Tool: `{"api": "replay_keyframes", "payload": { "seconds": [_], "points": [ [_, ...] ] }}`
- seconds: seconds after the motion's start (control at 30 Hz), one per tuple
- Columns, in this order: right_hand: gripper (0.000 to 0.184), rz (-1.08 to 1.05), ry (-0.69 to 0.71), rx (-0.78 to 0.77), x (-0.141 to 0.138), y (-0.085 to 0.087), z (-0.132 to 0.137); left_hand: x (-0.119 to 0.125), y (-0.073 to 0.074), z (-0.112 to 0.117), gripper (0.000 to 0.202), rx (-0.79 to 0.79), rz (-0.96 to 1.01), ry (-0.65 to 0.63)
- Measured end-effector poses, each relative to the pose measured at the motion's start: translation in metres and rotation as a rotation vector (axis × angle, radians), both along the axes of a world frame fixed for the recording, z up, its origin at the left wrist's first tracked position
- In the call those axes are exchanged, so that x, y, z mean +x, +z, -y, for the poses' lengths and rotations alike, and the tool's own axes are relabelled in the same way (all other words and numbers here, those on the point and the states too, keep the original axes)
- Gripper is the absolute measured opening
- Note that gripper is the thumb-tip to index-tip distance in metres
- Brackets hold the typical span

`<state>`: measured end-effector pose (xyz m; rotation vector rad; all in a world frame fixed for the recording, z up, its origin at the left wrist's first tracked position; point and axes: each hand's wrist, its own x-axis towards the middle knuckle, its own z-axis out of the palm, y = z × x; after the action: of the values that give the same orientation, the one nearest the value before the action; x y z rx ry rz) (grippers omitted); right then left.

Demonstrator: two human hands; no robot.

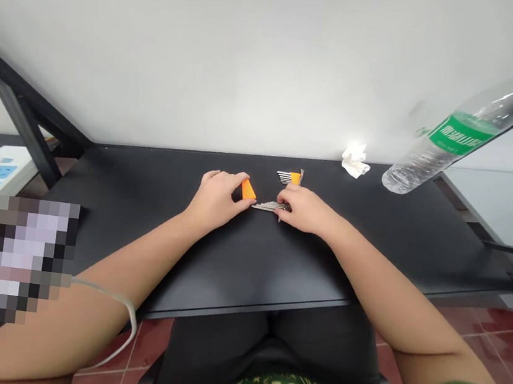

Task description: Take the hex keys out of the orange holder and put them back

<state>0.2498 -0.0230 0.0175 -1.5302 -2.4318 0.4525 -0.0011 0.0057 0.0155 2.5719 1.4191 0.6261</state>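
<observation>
An orange wedge-shaped holder (248,190) is pinched between the thumb and fingers of my left hand (222,195), just above the black tabletop. My right hand (303,209) grips a bundle of silver hex keys (268,206) by their bent ends. The long ends of these keys point left and reach the lower edge of the holder; whether any sit inside it I cannot tell. Just beyond my right hand lies a second hex key set (289,177), its keys fanned out through another orange holder.
On the black table (247,265), a crumpled white tissue (355,160) lies by the wall. A clear bottle with a green label (464,134) stands at the right. A white power strip (0,167), a blurred-out object and a white cable (130,307) are at the left.
</observation>
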Motion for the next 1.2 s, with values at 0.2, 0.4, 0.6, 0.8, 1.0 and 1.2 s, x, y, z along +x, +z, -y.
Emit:
{"api": "replay_keyframes", "payload": {
  "seconds": [0.2, 0.4, 0.6, 0.8, 1.0, 1.2],
  "points": [
    [0.008, 0.027, 0.061, 0.003, 0.000, 0.003, 0.002, 0.000, 0.000, 0.000, 0.042, -0.004, 0.011, 0.001],
    [0.006, 0.005, 0.117, 0.081, 0.002, 0.011, 0.007, -0.001, -0.002, -0.001, 0.043, -0.020, 0.017, -0.004],
    [0.013, 0.160, 0.197, 0.132, -0.007, 0.013, 0.014, -0.003, -0.005, -0.002, 0.044, -0.004, 0.020, -0.034],
    [0.009, 0.232, 0.121, 0.117, -0.015, 0.014, 0.018, -0.005, -0.008, -0.005, 0.046, 0.032, 0.045, -0.065],
    [0.010, 0.224, 0.046, 0.047, -0.016, 0.017, 0.020, -0.007, -0.008, -0.008, 0.046, 0.037, 0.064, -0.133],
    [0.011, -0.208, 0.106, 0.106, 0.005, 0.026, 0.012, -0.008, -0.004, -0.005, 0.045, 0.092, 0.117, -0.105]
  ]
}}
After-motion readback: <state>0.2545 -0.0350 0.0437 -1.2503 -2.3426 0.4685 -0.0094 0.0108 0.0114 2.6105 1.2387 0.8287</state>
